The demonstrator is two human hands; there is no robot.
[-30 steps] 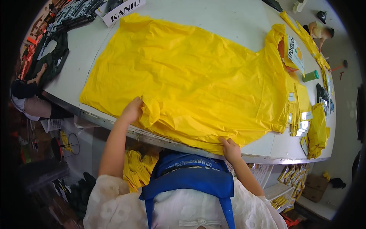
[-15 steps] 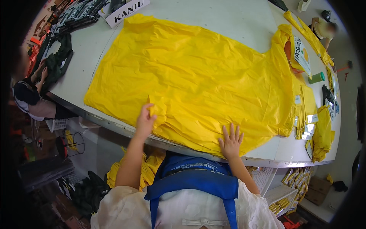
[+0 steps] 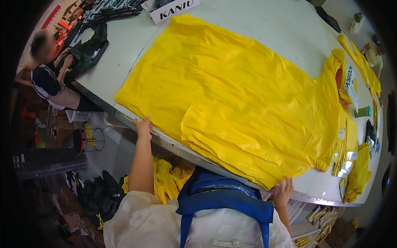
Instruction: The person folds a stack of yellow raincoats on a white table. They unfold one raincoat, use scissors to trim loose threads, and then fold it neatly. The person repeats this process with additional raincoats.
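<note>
A large, thin yellow raincoat-like garment [image 3: 240, 91] lies spread and creased across the white table. A loose flap [image 3: 198, 124] of it, shaped like a sleeve, rests near its front edge. My left hand [image 3: 143, 128] is at the table's front edge beside the garment's left part, thumb and finger apart, with nothing seen in it. Close to the garment's lower right corner, my right hand [image 3: 283, 192] rests at the table edge with fingers stretched out. Whether its fingertips touch the fabric is hard to make out.
Folded yellow packs [image 3: 340, 149], a yellow bundle [image 3: 357, 177], a green cup [image 3: 363, 111] and a printed package [image 3: 350, 87] stand at right. A white sign [image 3: 173, 11] is at the back. On the left, another person [image 3: 53, 82] handles a dark green garment [image 3: 89, 53].
My left hand has let go of the yellow flap and moved left to the table edge. My right hand has slid off the fabric toward its lower right corner. The view has shifted.
</note>
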